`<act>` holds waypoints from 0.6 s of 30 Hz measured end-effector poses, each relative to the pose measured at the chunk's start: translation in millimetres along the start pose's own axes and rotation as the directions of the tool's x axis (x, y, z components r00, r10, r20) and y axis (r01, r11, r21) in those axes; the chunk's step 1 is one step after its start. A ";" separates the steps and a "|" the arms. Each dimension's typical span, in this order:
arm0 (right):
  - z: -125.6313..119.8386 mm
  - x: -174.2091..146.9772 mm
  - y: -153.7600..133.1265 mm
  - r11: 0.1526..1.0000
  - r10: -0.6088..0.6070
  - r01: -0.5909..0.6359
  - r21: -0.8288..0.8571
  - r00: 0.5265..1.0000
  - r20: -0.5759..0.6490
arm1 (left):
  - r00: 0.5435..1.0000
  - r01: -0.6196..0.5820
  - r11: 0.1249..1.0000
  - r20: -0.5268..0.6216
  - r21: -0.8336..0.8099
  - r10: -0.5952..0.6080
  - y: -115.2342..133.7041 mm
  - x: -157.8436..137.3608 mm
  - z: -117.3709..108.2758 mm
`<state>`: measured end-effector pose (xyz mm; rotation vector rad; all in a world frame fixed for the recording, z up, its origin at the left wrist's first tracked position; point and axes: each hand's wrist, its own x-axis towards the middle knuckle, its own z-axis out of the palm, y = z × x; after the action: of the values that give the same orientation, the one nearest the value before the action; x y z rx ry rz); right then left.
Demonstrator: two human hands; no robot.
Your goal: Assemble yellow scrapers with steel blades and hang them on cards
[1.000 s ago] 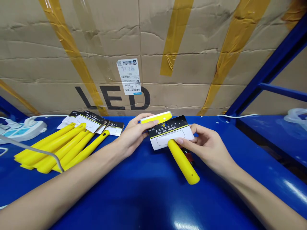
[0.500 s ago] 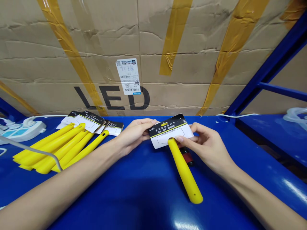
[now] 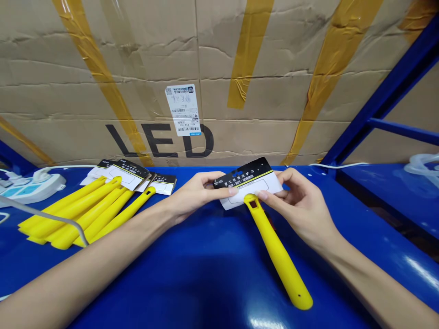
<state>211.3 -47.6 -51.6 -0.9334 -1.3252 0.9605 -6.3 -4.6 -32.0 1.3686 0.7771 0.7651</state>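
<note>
A cleaning scraper with a long yellow handle (image 3: pixel 279 256) hangs from a black-and-white packaging card (image 3: pixel 252 180). My left hand (image 3: pixel 195 194) pinches the card's left edge, thumb on its face. My right hand (image 3: pixel 302 201) grips the right side, with its thumb beside the handle's top end. The card is tilted, and the handle slants down to the right over the blue surface. Whatever lies behind the card is hidden, apart from a sliver of something dark red behind the handle. At the left lies a pile of several similar carded scrapers (image 3: pixel 92 210).
A white power strip (image 3: pixel 37 187) with plugs stands at the far left. A grey cable (image 3: pixel 51 212) crosses over the scraper pile. Behind the blue surface (image 3: pixel 192 278) rises a large taped cardboard box (image 3: pixel 154 100). Blue frame bars (image 3: pixel 380 91) stand on the right.
The scraper's handle has swung lower and to the right. My left thumb has come onto the card's face, and the card has risen slightly. The dark red object is now mostly covered.
</note>
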 end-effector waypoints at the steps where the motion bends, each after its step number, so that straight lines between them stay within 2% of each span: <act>1: 0.1 0.2 -0.1 1.000 -0.008 0.008 -0.007 1.000 -0.004 | 1.000 -0.009 1.000 -0.009 0.016 0.009 0.8 -0.4 0.1; 9: -0.7 0.2 0.8 0.997 -0.077 0.078 0.004 0.997 -0.031 | 0.999 0.005 0.999 -0.032 0.050 -0.003 -0.3 -0.4 -1.5; 14: -3.7 1.2 3.6 1.000 -0.027 0.027 0.005 0.999 -0.035 | 0.995 -0.037 0.993 -0.092 0.115 0.048 -1.4 0.7 -2.8; 18: -2.4 1.5 4.0 0.998 0.032 -0.033 0.060 0.999 0.010 | 0.987 -0.048 0.987 -0.142 0.156 0.071 3.3 0.5 -4.3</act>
<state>213.6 -44.9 -55.0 -0.9080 -1.2853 1.0251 -9.6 -1.7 -28.8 1.4894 0.9293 0.8761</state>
